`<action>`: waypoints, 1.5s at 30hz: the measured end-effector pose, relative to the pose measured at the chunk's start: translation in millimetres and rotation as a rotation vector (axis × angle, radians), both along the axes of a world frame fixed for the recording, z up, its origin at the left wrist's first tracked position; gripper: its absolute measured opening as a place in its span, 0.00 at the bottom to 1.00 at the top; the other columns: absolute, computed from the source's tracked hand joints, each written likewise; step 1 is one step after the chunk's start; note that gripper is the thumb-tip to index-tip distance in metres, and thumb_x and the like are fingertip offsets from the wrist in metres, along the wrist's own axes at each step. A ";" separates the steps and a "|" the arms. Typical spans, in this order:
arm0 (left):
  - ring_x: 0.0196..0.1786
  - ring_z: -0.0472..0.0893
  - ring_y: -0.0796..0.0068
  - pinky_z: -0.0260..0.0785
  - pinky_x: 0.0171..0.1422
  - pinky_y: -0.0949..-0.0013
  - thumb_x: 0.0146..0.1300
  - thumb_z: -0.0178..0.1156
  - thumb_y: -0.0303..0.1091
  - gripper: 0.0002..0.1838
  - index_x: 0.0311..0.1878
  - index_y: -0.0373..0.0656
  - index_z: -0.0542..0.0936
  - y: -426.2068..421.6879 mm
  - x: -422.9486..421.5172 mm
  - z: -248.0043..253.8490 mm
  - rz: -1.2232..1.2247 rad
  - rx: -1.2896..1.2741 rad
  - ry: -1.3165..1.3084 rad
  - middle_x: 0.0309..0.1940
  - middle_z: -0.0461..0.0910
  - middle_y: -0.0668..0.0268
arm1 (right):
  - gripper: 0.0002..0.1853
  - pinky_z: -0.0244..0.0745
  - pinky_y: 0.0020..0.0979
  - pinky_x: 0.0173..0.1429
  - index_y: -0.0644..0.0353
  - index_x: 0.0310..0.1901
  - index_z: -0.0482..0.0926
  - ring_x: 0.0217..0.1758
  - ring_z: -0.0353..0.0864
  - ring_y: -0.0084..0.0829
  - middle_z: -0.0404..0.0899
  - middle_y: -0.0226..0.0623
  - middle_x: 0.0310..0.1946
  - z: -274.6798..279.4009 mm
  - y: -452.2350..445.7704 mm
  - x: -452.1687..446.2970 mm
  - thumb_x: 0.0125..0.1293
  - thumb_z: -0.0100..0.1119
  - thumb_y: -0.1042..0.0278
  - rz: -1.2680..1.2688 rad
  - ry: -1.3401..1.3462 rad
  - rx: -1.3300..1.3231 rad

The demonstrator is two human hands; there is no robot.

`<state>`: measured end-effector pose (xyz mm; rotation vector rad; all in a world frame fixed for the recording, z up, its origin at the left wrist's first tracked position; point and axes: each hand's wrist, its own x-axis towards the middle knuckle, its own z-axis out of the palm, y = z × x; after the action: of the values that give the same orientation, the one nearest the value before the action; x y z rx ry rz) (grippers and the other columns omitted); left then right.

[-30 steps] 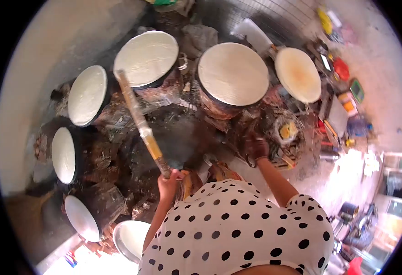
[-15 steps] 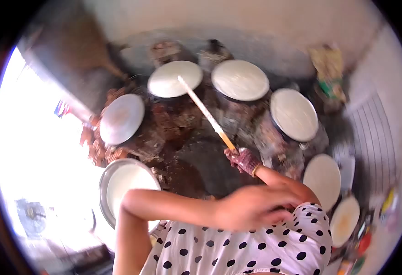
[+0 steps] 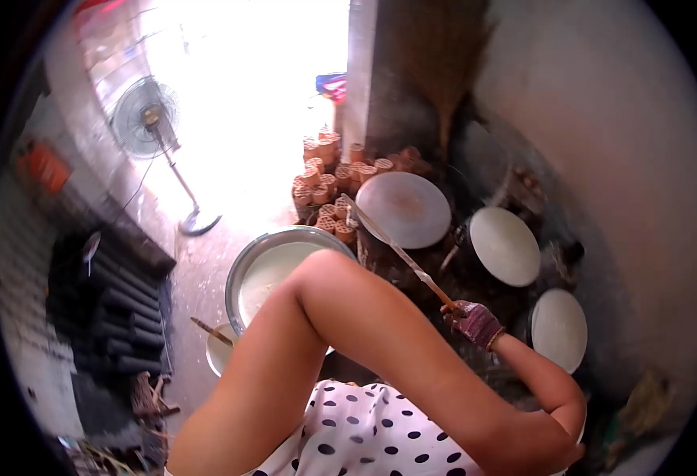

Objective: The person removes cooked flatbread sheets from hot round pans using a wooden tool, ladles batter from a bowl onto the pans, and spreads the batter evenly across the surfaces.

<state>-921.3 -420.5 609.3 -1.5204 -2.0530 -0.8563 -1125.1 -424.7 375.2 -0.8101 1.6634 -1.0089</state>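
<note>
My right hand (image 3: 474,324), in a purple knitted glove, is closed around the lower end of a long flat wooden stick (image 3: 402,255). The stick's pale, coated far end overlaps the left edge of a grey round disc (image 3: 408,208). Beyond this hand are two round pots with pale flat tops: one pale top (image 3: 505,246) is further off, another (image 3: 560,330) closer by. My bare left arm crosses my body, and my left hand (image 3: 551,449) rests at my right upper arm, its fingers mostly hidden. Behind my left elbow stands a metal basin (image 3: 241,274) of whitish liquid.
Orange perforated cylinders (image 3: 321,186) are piled by the bright doorway. A standing fan (image 3: 152,119) is at the left. Dark cylinders (image 3: 126,317) are stacked along the left wall. A smaller pale container (image 3: 217,353) with a stick across it sits beside the basin. A broom (image 3: 444,71) leans upright against the wall.
My view has swung left toward the doorway, fan and basin. The stick has moved from over a pale pot top to the grey disc. My left hand has shifted along my right upper arm.
</note>
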 end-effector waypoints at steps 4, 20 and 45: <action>0.24 0.76 0.62 0.69 0.25 0.52 0.58 0.54 0.38 0.12 0.26 0.41 0.81 8.6 -38.4 -2.4 -0.213 0.265 -0.463 0.22 0.77 0.63 | 0.15 0.74 0.26 0.45 0.61 0.51 0.75 0.38 0.77 0.20 0.78 0.31 0.39 14.1 -56.5 -26.4 0.65 0.59 0.65 0.328 0.333 -0.197; 0.45 0.80 0.64 0.73 0.51 0.66 0.63 0.51 0.28 0.12 0.47 0.39 0.80 -160.4 31.0 -276.2 1.472 0.879 -0.739 0.42 0.81 0.61 | 0.12 0.70 0.24 0.29 0.58 0.48 0.79 0.25 0.74 0.18 0.80 0.30 0.27 -127.2 -95.5 15.5 0.70 0.52 0.62 0.323 -0.271 0.393; 0.12 0.71 0.71 0.67 0.16 0.65 0.65 0.43 0.31 0.10 0.31 0.38 0.72 -260.8 132.9 -563.4 1.680 1.979 -1.351 0.17 0.73 0.62 | 0.20 0.73 0.42 0.51 0.39 0.63 0.70 0.48 0.79 0.50 0.79 0.47 0.47 -182.8 -182.8 42.7 0.69 0.47 0.64 0.908 0.707 0.445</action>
<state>-788.4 -681.4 46.0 1.8061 -0.7904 -1.8128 -1082.4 -607.5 192.4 -1.5005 1.6727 0.3130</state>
